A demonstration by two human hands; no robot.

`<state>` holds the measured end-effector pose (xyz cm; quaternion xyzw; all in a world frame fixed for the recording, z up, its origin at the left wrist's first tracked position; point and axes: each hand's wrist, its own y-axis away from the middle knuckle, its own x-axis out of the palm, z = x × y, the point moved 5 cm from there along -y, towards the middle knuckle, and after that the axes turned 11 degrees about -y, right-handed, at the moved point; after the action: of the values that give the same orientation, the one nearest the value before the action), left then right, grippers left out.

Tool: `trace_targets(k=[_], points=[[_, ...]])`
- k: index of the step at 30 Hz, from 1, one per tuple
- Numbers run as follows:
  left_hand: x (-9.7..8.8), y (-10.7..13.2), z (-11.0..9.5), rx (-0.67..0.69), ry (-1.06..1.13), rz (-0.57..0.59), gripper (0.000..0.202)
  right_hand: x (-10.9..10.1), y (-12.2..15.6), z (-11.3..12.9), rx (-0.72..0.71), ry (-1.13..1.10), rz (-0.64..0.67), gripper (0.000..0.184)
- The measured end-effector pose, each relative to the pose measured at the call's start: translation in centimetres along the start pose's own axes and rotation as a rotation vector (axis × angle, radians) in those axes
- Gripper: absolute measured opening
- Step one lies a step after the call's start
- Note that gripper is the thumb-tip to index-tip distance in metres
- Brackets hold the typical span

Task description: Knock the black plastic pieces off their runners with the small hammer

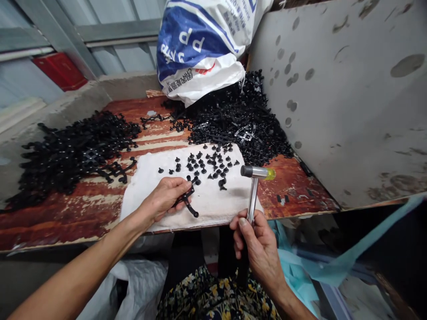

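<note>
Left hand (pixel 165 195), centre frame, pinches a black plastic sprue (pixel 189 203) flat against the white cloth (pixel 213 204), fingertips right beside the piece. Right hand (pixel 258 249), lower centre, is closed round the metal shaft of a small hammer (pixel 252 193), whose head is up over the cloth's right edge. Risks I note: an off-line strike could catch the left fingers. A jolt could scatter the loose black studs (pixel 208 162) just above into the pile of black parts (pixel 240 115).

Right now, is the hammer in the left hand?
No, the right hand grips the hammer, while the left hand holds a black plastic piece on the white cloth.
</note>
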<state>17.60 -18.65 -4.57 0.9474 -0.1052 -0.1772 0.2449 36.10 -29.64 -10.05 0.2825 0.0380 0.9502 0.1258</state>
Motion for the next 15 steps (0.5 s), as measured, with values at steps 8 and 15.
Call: trace_targets(k=[8,15], points=[[-0.02,-0.1,0.06,-0.043,0.004,-0.001,0.026,-0.02,-0.21,-0.21,-0.003,-0.009,0.031,0.035],[-0.19,-0.09,0.36,-0.068,-0.032,-0.027,0.028,-0.04,-0.11,-0.37,0.004,-0.011,0.031,0.036]])
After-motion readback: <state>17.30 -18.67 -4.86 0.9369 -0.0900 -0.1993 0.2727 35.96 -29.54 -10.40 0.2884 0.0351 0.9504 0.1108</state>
